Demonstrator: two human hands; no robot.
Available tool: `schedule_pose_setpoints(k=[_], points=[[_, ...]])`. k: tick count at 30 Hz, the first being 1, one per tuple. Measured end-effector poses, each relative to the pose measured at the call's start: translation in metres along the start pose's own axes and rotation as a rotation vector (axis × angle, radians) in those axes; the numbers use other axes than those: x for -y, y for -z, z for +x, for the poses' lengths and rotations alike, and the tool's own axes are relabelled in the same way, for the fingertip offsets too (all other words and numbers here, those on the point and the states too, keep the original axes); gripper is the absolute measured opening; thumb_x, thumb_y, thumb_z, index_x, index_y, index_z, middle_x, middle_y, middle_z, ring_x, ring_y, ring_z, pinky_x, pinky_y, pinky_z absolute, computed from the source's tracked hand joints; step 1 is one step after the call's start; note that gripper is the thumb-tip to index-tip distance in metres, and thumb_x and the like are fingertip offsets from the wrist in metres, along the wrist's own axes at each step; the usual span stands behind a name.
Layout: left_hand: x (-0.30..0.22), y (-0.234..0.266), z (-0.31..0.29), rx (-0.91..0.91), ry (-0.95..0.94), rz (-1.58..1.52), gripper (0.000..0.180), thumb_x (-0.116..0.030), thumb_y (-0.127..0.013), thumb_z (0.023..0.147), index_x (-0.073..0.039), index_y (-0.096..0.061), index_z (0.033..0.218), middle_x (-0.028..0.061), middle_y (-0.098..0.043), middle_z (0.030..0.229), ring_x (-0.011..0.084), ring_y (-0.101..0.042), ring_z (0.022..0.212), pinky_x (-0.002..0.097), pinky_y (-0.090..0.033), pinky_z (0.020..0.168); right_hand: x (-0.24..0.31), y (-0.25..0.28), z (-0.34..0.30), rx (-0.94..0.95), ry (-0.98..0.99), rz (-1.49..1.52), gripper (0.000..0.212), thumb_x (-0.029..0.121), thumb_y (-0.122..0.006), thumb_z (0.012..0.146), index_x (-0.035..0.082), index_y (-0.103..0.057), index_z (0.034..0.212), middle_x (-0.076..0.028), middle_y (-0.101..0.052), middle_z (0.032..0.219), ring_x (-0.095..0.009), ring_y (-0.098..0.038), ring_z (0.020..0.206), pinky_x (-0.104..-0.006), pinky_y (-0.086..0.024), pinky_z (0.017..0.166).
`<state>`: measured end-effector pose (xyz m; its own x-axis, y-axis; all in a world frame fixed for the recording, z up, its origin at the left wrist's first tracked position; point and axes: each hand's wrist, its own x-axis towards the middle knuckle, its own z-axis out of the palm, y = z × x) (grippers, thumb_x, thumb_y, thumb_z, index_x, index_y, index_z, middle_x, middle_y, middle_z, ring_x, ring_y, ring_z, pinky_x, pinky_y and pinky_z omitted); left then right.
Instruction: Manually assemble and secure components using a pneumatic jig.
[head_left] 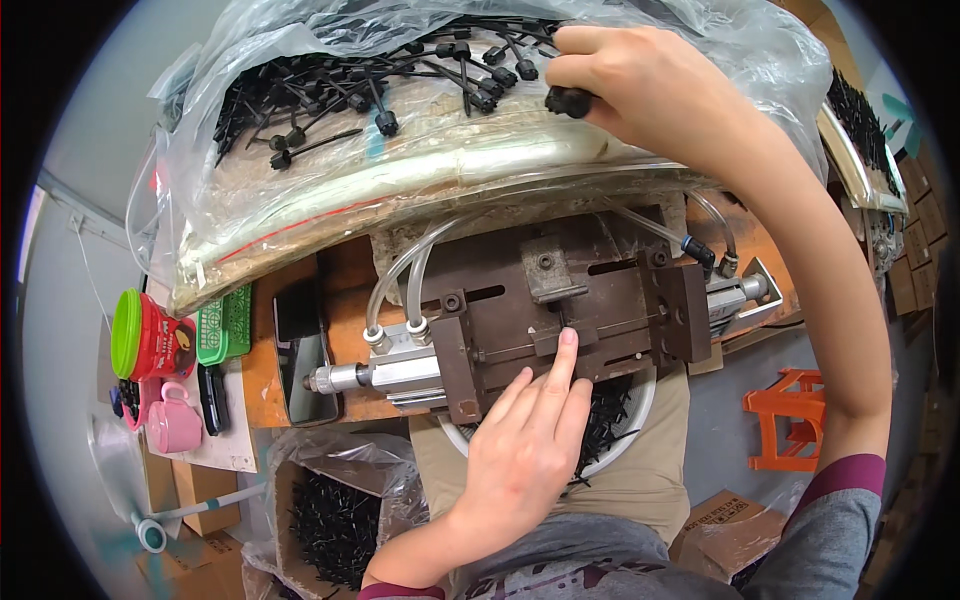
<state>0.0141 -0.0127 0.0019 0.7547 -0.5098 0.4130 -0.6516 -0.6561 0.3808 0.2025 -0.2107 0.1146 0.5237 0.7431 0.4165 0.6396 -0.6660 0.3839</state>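
My left hand [532,435] lies over the front of a dark brown metal fixture [500,300], fingers stretched out. Its index fingertip touches the small block in the middle, just below a grey clamp block [553,268]. Up at the far right of the bench, my right hand [635,85] is closed around a black plastic piece [568,101] with a ribbed round head; whether it grips more than one is hidden. Beside that hand, a heap of similar black pieces [385,122], thin stems with knobbed heads, lies on clear plastic sheeting [500,165].
Air cylinders [405,377] with clear hoses flank the fixture. A white basket [648,400] of black pieces sits on my lap. To the left are a phone [305,350], pink mug [175,420], green basket [225,325] and bagged box [335,525]. An orange stool [785,420] stands right.
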Motion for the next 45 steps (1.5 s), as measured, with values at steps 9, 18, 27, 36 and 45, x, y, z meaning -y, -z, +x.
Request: schedule_pose_setpoints(k=[9,18,27,36,45], points=[[-0.001,0.002,-0.002,0.047,0.052,-0.039,0.026,-0.005,-0.077,0.077,0.001,-0.067,0.1,0.0236,-0.06,0.134,0.0249,-0.07,0.076,0.0321,-0.056,0.069,0.034,0.022,-0.055,-0.436,-0.158,0.281,0.044,-0.012,-0.063,0.069,0.002,-0.072,0.109,-0.009,-0.067,0.092,-0.022,-0.067,0.081,-0.0306,-0.053,0.07],[-0.01,0.025,0.013,-0.434,0.01,-0.382,0.051,-0.001,-0.089,0.068,0.001,-0.064,0.112,0.0185,-0.071,0.11,0.0235,-0.072,0.088,0.0298,-0.06,0.073,0.123,0.027,-0.093,-0.466,-0.035,0.304,0.037,0.004,-0.07,0.066,-0.009,-0.072,0.101,-0.017,-0.065,0.092,-0.023,-0.061,0.067,-0.031,-0.054,0.058],[-0.021,0.029,-0.001,-0.252,0.085,-0.363,0.042,-0.001,-0.088,0.065,-0.001,-0.073,0.103,0.012,-0.071,0.095,0.0217,-0.069,0.079,0.0304,-0.057,0.066,0.154,0.028,-0.125,-0.406,-0.361,0.618,0.039,-0.007,-0.07,0.072,-0.006,-0.071,0.111,-0.015,-0.07,0.101,-0.022,-0.065,0.072,-0.0308,-0.053,0.061],[-0.005,-0.012,-0.009,-0.15,0.02,-0.019,0.032,-0.007,-0.083,0.066,0.0,-0.073,0.096,0.0184,-0.067,0.123,0.0254,-0.07,0.08,0.0323,-0.057,0.073,0.149,0.054,-0.136,-0.409,-0.995,1.128,0.023,-0.007,-0.071,0.079,-0.002,-0.075,0.101,-0.012,-0.074,0.091,-0.02,-0.068,0.084,-0.0297,-0.052,0.077],[-0.006,-0.003,0.001,-0.05,0.054,0.056,0.031,-0.01,-0.084,0.068,0.0,-0.072,0.095,0.0167,-0.07,0.121,0.0207,-0.069,0.071,0.0269,-0.054,0.062,0.167,0.043,-0.143,-0.638,-1.112,1.241,0.025,-0.001,-0.064,0.092,-0.004,-0.069,0.117,-0.019,-0.068,0.111,-0.018,-0.069,0.081,-0.0255,-0.057,0.069]])
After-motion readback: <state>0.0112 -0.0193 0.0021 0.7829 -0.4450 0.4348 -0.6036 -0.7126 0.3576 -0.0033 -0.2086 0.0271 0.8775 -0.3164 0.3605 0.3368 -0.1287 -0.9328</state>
